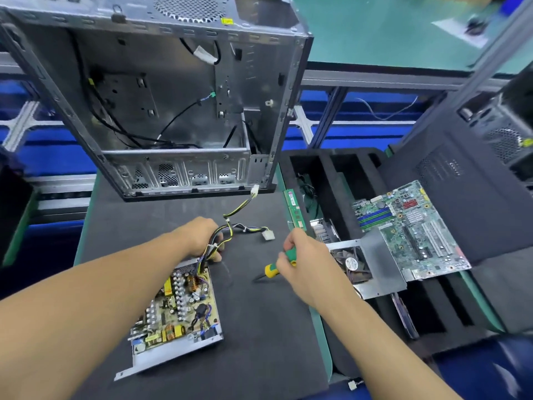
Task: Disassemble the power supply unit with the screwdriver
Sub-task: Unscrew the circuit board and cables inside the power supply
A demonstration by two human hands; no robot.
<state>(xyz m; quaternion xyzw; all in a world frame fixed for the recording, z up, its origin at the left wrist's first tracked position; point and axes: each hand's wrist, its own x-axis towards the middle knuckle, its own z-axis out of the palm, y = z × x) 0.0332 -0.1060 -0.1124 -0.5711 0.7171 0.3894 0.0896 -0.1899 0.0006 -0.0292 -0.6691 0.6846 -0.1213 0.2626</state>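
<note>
The power supply unit (pixel 178 310) lies open on the dark mat, its circuit board with coils and capacitors exposed in a metal tray. Its black-and-yellow cable bundle (pixel 230 226) runs up and right to white connectors. My left hand (pixel 202 235) grips that bundle just above the unit's top edge. My right hand (pixel 300 255) holds the green-and-yellow screwdriver (pixel 281 262) to the right of the unit, with the dark tip resting low over the mat, pointing left and clear of the board.
An empty computer case (pixel 161 105) stands at the back of the mat. To the right, a black foam tray (pixel 340 174) holds a motherboard (pixel 409 229), a metal cover with a fan (pixel 363 267) and memory sticks (pixel 295 209). A black case panel (pixel 461 180) leans at the far right.
</note>
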